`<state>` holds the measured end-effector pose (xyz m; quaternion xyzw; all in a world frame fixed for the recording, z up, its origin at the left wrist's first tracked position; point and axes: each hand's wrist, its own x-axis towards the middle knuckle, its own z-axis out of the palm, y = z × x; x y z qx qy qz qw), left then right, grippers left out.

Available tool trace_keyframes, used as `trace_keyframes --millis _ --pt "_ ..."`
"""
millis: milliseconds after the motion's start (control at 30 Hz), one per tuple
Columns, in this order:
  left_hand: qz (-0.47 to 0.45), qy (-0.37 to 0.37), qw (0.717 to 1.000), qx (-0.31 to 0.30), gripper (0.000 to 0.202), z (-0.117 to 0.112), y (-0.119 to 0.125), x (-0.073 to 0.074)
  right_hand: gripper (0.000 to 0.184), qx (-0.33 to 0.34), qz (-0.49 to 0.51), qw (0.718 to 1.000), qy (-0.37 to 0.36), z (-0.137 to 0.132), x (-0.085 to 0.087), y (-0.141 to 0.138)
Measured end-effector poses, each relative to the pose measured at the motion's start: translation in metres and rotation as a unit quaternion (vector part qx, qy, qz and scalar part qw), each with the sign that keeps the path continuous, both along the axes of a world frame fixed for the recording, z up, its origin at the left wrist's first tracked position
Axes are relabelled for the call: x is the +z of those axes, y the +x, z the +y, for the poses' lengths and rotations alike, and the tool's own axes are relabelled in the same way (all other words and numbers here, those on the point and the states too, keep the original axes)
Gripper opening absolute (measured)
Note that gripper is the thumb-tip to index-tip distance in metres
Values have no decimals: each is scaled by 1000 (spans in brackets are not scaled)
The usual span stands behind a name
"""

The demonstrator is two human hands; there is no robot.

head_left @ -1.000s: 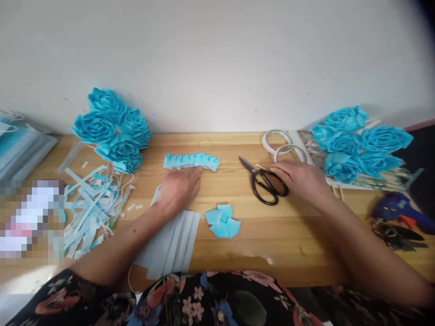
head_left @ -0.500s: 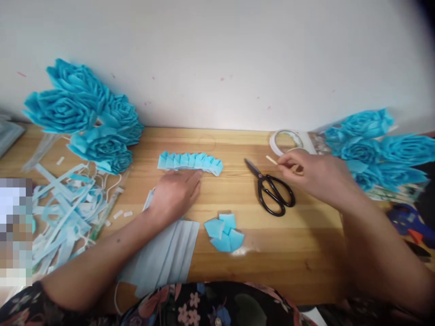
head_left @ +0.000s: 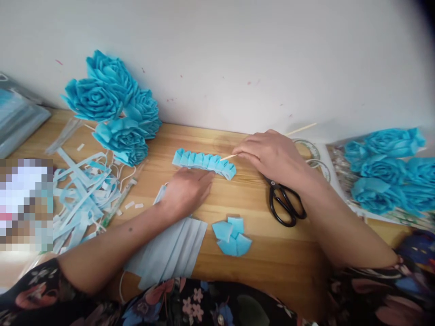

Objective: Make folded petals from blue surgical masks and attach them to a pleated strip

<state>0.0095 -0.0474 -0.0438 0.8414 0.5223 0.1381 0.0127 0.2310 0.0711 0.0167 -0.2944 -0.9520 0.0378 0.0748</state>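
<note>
A row of folded blue petals [head_left: 204, 162] lies on the wooden table [head_left: 272, 262]. My left hand [head_left: 188, 190] rests flat just in front of it, fingers stretched out, touching its near edge. My right hand [head_left: 272, 154] is closed on a thin wooden stick [head_left: 301, 129], whose tip meets the right end of the petal row. Black scissors [head_left: 283, 203] lie just below my right wrist. A pale blue pleated mask [head_left: 173, 251] lies under my left forearm, with a small pile of cut blue squares [head_left: 233, 235] beside it.
Blue paper roses are bunched at the back left [head_left: 112, 108] and at the right [head_left: 387, 167]. Cut strips and scraps [head_left: 84, 194] cover the left side. Tape rolls [head_left: 311, 151] sit behind my right hand. A stack of masks [head_left: 16, 120] is at the far left.
My right hand has lifted the stick from beside the tape rolls and carried it left to the petal row's right end. My left hand has stayed by the row.
</note>
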Motion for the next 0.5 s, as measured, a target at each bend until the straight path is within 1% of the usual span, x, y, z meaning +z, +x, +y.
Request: trace_keyframes --millis 167,300,500 --pt "-3 -4 1000 -5 22 1 0 2 30 10 6 1000 -7 1 -6 -2" --pt "-14 8 1000 -8 21 1 0 1 26 21 11 1000 -13 2 -9 -5" --pt "-22 34 999 -11 20 1 0 -1 24 24 13 999 -23 1 -8 -10"
